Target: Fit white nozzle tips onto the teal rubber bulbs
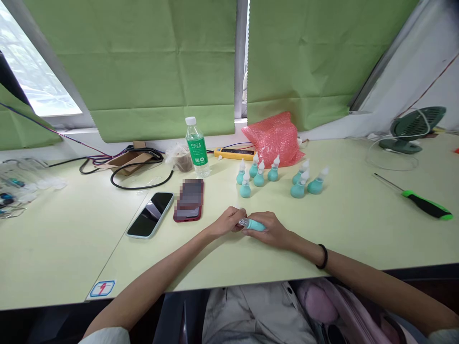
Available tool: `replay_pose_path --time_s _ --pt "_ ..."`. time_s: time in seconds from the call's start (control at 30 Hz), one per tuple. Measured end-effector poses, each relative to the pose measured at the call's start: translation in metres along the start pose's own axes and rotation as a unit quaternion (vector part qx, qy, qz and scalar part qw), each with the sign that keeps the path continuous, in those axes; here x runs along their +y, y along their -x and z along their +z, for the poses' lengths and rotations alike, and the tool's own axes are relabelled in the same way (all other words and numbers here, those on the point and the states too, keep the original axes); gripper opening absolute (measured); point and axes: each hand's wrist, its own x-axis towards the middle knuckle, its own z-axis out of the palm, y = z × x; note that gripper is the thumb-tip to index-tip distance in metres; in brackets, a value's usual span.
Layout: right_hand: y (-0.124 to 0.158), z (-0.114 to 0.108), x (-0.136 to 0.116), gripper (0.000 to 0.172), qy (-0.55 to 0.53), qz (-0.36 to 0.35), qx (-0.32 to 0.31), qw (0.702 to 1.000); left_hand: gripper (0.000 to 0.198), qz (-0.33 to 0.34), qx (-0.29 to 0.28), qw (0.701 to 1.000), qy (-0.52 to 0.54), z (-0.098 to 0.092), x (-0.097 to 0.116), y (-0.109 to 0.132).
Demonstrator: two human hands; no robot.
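My right hand (272,229) is wrapped round a teal nasal aspirator (256,225), which lies on its side with its clear tip pointing left. My left hand (229,220) has its fingers closed at that clear tip; the fingertips are partly hidden. Beyond my hands, several more nasal aspirators (258,179) with teal bulbs and whitish tips stand upright in a group. To their right is a smaller cluster of three like them (297,190).
On the left lie a phone (150,215) and a red-cased phone (188,200). Behind them stand a water bottle (198,150) and a black cable (143,188). Pink bubble wrap (276,141) sits at the back; a screwdriver (419,200) and a small fan (412,126) are on the right.
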Motion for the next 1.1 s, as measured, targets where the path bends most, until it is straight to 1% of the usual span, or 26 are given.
replay_pose_path --time_s 0.1,0.13,0.17,0.2,0.27,0.37,0.43,0.5,0.53,0.6,0.73,0.83,0.93,1.03,1.1 --pt "0.000 -0.003 0.002 0.009 0.006 -0.048 0.043 0.998 0.039 -0.019 0.001 0.996 0.083 -0.003 0.003 0.000" --pt "-0.001 -0.005 0.003 0.009 0.008 -0.045 0.072 0.996 0.038 -0.017 0.014 0.995 0.100 -0.005 0.004 0.000" --pt "-0.001 -0.007 0.004 0.010 0.005 -0.026 0.104 0.994 0.038 -0.008 0.036 0.994 0.105 -0.006 0.005 0.000" --pt "-0.002 -0.010 0.005 0.010 -0.003 0.007 0.134 0.991 0.038 0.005 0.068 0.993 0.096 -0.007 0.006 0.000" --pt "-0.004 -0.015 0.009 0.010 -0.045 0.090 0.167 0.981 0.038 0.038 0.154 0.986 0.051 -0.010 0.005 -0.001" --pt "-0.007 -0.019 0.019 0.014 -0.121 0.176 0.154 0.965 0.037 0.090 0.286 0.953 -0.047 -0.017 0.000 -0.005" --pt "-0.009 -0.019 0.027 0.016 -0.130 0.206 0.153 0.958 0.032 0.106 0.348 0.924 -0.116 -0.024 -0.004 -0.007" --pt "-0.010 -0.017 0.034 0.018 -0.113 0.221 0.156 0.956 0.025 0.111 0.383 0.896 -0.194 -0.030 -0.008 -0.008" --pt "-0.011 -0.016 0.037 0.019 -0.105 0.224 0.155 0.957 0.021 0.110 0.388 0.884 -0.234 -0.032 -0.010 -0.009" --pt "-0.011 -0.013 0.040 0.020 -0.093 0.221 0.144 0.960 0.017 0.100 0.375 0.865 -0.317 -0.034 -0.013 -0.009" --pt "-0.010 -0.009 0.042 0.022 -0.091 0.215 0.111 0.966 0.022 0.052 0.329 0.830 -0.447 -0.033 -0.017 -0.008" --pt "-0.009 -0.006 0.042 0.023 -0.083 0.215 0.100 0.968 0.029 0.024 0.311 0.813 -0.493 -0.029 -0.017 -0.007" --pt "-0.009 -0.006 0.042 0.027 -0.052 0.195 0.104 0.974 0.034 0.010 0.302 0.799 -0.520 -0.026 -0.016 -0.007" --pt "-0.013 -0.012 0.042 0.035 -0.008 0.166 0.113 0.980 0.036 0.001 0.299 0.788 -0.538 -0.024 -0.015 -0.006" --pt "-0.018 -0.019 0.043 0.039 0.029 0.152 0.102 0.983 0.038 0.003 0.302 0.782 -0.545 -0.024 -0.014 -0.006"
